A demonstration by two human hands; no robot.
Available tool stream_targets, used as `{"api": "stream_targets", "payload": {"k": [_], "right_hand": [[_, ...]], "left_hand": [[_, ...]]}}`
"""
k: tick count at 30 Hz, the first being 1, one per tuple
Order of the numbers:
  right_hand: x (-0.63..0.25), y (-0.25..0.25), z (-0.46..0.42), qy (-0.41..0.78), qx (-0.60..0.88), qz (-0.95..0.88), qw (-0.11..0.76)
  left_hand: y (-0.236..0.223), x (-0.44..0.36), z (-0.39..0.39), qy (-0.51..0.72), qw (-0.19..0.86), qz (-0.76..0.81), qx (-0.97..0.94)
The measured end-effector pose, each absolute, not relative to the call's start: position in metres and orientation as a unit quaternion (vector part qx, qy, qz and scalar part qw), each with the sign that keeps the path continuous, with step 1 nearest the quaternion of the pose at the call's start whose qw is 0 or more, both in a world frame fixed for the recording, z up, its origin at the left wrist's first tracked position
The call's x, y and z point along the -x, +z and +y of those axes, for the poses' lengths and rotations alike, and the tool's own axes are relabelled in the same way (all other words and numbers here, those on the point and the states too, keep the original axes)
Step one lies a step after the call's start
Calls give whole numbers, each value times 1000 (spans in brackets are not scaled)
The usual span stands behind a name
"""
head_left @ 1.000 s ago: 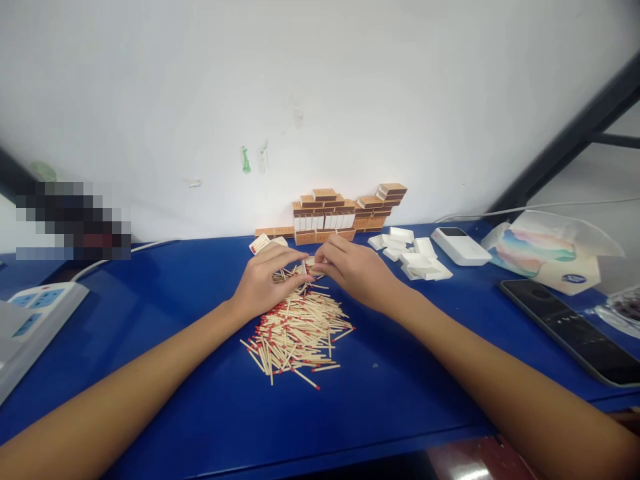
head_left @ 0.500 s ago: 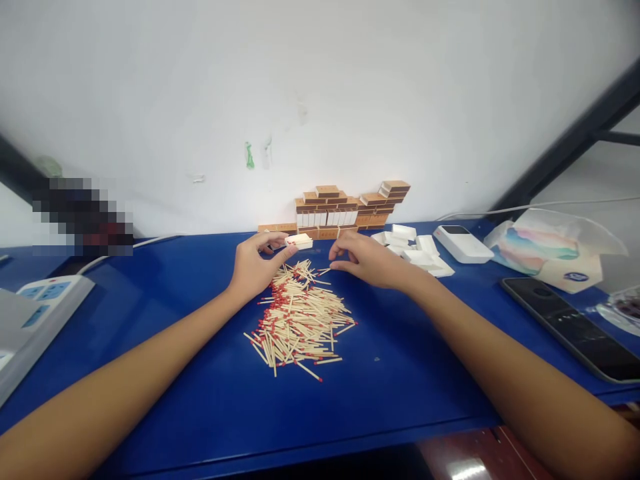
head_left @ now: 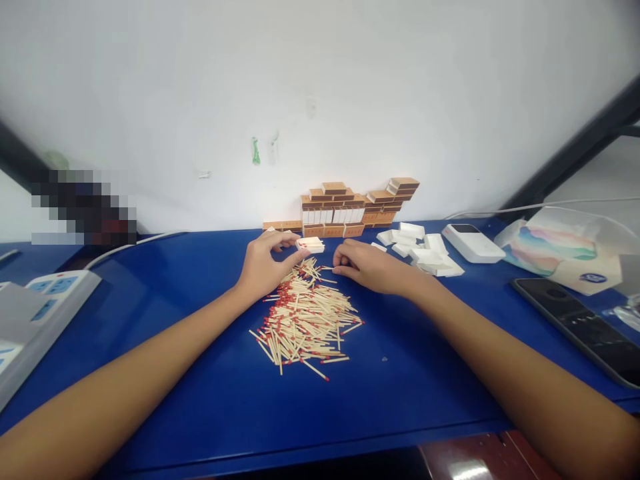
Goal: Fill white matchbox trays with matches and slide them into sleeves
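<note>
My left hand (head_left: 264,263) is closed on a small white matchbox tray (head_left: 316,250), held just above the far end of a match heap. Red-headed matches lie inside the tray. My right hand (head_left: 369,267) is to the right of the tray, thumb and forefinger pinched on the end of a single match (head_left: 327,269). Below both hands, the heap of loose matches (head_left: 310,320) spreads over the blue table (head_left: 200,393), heads pointing various ways.
Brown matchboxes (head_left: 334,230) are stacked against the wall. Several white matchbox trays (head_left: 403,236) lie in a pile to the right. Beyond them are a white device (head_left: 475,245), a tissue pack (head_left: 565,253) and a phone (head_left: 575,327). A power strip (head_left: 60,300) sits at left.
My right fingertips have closed on a match by the heap's far end. My left hand still holds the tray. The whole view has shifted slightly.
</note>
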State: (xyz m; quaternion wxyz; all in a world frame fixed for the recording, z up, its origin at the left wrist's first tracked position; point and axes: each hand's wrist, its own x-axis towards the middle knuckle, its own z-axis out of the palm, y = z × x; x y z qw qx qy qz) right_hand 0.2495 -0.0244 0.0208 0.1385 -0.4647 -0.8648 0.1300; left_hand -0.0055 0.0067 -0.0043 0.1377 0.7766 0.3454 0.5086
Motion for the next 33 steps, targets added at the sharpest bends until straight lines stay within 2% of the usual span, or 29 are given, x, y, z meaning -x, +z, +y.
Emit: {"api": "stream_targets", "payload": {"k": [8,14,16,28,33], "right_hand": [[-255,21,-25,146,490,-851,121],[-255,39,-28,82,464,-833,289],[-249,40,-30,64,455,-833,308],[-236,35,-38,64,457,-863,206],[-241,38,-40,54,452,-864,216]], "left_hand": [[-3,6,6,496,135,341,-787],[-1,5,3,483,142,314,-805],[0,3,0,472,130,295,-820],[3,3,-5,455,152,284,-830],[1,1,-6,453,148,285,-832]]}}
